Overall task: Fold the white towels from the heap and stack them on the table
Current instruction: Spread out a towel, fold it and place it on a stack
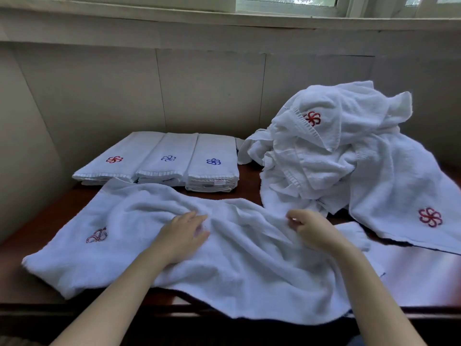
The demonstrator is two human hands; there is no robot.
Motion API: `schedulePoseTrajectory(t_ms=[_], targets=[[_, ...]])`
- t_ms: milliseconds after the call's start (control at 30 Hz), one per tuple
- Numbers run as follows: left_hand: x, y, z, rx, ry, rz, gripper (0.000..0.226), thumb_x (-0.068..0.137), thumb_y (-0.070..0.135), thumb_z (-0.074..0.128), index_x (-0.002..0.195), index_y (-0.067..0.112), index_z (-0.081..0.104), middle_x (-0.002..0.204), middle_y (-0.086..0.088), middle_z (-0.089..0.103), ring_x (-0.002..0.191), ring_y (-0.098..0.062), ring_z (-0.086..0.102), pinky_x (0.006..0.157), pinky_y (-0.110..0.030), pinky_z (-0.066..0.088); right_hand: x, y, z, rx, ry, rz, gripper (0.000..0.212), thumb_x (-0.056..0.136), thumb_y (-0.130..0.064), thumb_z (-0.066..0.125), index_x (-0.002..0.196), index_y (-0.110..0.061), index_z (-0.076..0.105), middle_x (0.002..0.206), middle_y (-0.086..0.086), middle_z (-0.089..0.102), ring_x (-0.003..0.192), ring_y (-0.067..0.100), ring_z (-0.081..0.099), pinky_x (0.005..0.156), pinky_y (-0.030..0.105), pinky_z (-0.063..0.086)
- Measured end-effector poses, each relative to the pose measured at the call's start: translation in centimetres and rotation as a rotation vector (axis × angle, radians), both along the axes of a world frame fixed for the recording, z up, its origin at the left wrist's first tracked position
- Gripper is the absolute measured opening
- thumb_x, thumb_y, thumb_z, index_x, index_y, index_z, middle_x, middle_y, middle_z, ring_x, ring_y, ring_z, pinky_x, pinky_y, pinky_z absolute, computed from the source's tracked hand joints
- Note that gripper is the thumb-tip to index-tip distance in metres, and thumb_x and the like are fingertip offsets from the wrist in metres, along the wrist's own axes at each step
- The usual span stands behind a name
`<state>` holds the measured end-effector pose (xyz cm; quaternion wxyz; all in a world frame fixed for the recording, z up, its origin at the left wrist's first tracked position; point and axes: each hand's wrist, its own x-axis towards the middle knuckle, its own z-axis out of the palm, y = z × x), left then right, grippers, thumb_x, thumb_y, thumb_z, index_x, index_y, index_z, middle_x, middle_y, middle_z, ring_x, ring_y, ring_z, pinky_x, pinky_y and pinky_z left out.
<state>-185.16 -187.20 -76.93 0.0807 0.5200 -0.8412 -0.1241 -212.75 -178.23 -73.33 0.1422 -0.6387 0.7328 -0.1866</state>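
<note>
A rumpled white towel (139, 248) with a red flower emblem lies spread across the front of the dark wooden table (37, 228), its near edge hanging over the table's front. My left hand (183, 234) rests on the towel's middle with relaxed fingers. My right hand (311, 227) pinches a fold of the same towel a little to the right. A tall heap of white towels (336, 146) rises at the right. Three stacks of folded towels (159, 161) stand side by side at the back left.
A towel from the heap (404, 203) drapes toward the front right, with a red emblem on it. A pale panelled wall (199, 91) runs close behind the table, with a window sill above. The wall also closes in on the left.
</note>
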Motion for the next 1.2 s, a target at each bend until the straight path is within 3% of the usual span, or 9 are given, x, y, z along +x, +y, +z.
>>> schedulePoseTrajectory(t_ms=[67,100,200,300,500,633,800,1000,1200], targets=[[0.2,-0.2,0.0,-0.034,-0.086,0.04,0.05,0.098,0.051,0.035,0.145,0.037,0.031,0.155,0.006,0.023,0.138,-0.021,0.029,0.11,-0.039,0.031,0.0,-0.3,1.4,-0.026,-0.304,0.074,0.032,0.096,-0.012,0.049,0.065,-0.019,0.055,0.065,-0.007,0.047,0.068,0.015,0.043,0.061,0.03,0.03],[0.3,-0.5,0.2,-0.031,-0.1,0.069,0.047,0.098,0.052,0.033,0.143,0.037,0.034,0.154,0.007,0.026,0.137,-0.022,0.031,0.108,-0.041,0.032,-0.6,-0.9,2.1,-0.083,-0.285,0.013,0.034,0.095,-0.01,0.049,0.063,-0.019,0.055,0.063,-0.005,0.049,0.067,0.017,0.046,0.061,0.031,0.032],[0.6,-1.3,0.9,0.037,-0.064,0.163,0.036,0.098,0.051,0.029,0.124,0.035,0.047,0.141,0.008,0.04,0.127,-0.027,0.039,0.102,-0.045,0.037,-2.7,-2.4,3.3,-0.406,0.156,-0.444,0.018,0.093,-0.009,0.047,0.09,-0.008,0.065,0.094,0.018,0.065,0.091,0.037,0.056,0.074,0.039,0.04],[0.4,-1.7,0.5,0.053,-0.109,0.252,0.041,0.096,0.056,0.027,0.129,0.038,0.043,0.143,0.005,0.036,0.129,-0.029,0.035,0.101,-0.047,0.035,-3.4,-2.1,2.1,-0.552,0.236,-0.688,0.021,0.095,-0.007,0.045,0.1,0.005,0.062,0.101,0.029,0.06,0.094,0.043,0.052,0.077,0.044,0.037],[-0.4,-2.8,-1.2,-0.106,-0.215,0.342,0.066,0.089,0.071,0.02,0.148,0.042,0.017,0.146,-0.005,0.027,0.129,-0.031,0.03,0.102,-0.042,0.034,1.9,-1.9,-0.4,-0.381,0.175,-0.149,0.022,0.096,-0.018,0.046,0.093,-0.003,0.061,0.09,0.016,0.065,0.084,0.033,0.059,0.065,0.034,0.041],[-0.3,-3.2,-1.5,-0.103,-0.187,0.384,0.074,0.085,0.075,0.022,0.148,0.038,0.019,0.144,-0.009,0.028,0.129,-0.033,0.031,0.101,-0.043,0.035,5.6,-2.3,-3.1,0.034,0.263,0.078,0.042,0.095,-0.043,0.042,0.132,-0.023,0.046,0.132,0.005,0.05,0.125,0.026,0.042,0.097,0.037,0.037],[2.4,-2.9,-1.2,-0.08,-0.191,0.414,0.078,0.082,0.08,0.02,0.149,0.039,0.014,0.153,-0.002,0.024,0.137,-0.029,0.024,0.107,-0.045,0.026,5.5,-3.9,-5.9,0.052,0.289,0.099,0.055,0.098,-0.051,0.027,0.149,-0.034,0.018,0.16,-0.004,0.005,0.147,0.014,-0.002,0.114,0.052,-0.005],[8.9,-3.0,-0.9,0.145,-0.123,0.595,0.081,0.079,0.084,0.015,0.15,0.045,0.004,0.161,0.005,-0.004,0.147,-0.027,-0.001,0.114,-0.052,0.005,2.3,-7.0,-5.9,0.054,0.311,0.152,0.054,0.098,-0.054,0.022,0.149,-0.039,0.014,0.159,-0.014,0.004,0.146,0.008,-0.003,0.115,0.047,-0.008],[12.9,-2.5,0.3,0.272,-0.134,0.605,0.076,0.086,0.073,0.03,0.151,0.04,0.008,0.161,0.005,-0.006,0.148,-0.022,-0.002,0.116,-0.051,0.003,2.2,-8.8,-4.8,0.172,0.359,0.139,0.052,0.1,-0.051,0.018,0.15,-0.038,0.013,0.159,-0.013,0.004,0.147,0.011,0.001,0.116,0.051,-0.004]])
